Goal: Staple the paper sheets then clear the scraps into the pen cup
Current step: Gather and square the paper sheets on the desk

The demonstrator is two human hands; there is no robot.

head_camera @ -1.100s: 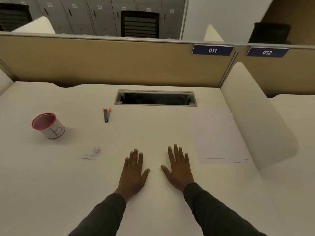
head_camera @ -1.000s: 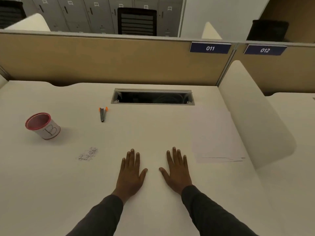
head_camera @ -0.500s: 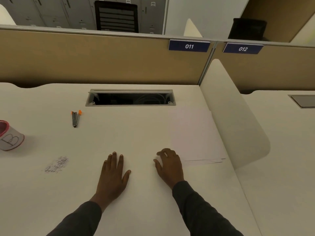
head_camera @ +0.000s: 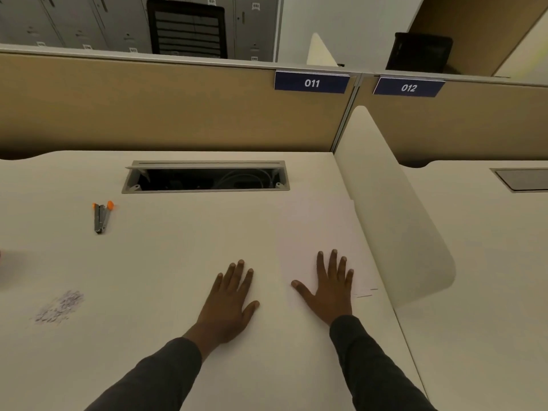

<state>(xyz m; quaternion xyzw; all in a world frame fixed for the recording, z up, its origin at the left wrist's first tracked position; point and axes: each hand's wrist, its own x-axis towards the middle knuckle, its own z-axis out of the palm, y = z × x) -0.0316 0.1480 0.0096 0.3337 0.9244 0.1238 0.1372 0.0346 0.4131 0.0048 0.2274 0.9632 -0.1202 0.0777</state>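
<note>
Lying under right hand [head_camera: 329,292]: paper sheets [head_camera: 314,229]

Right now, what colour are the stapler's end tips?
Orange tips on a grey metal stapler, clearest in the head view.

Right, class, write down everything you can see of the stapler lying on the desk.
The stapler is small, with a grey, metal-looking body and two orange tips at its far end. Its two arms meet at the near end and spread slightly apart, like a narrow V. It lies flat on the white desk, to the left of the cable opening. Nothing but the desk touches it.
</note>
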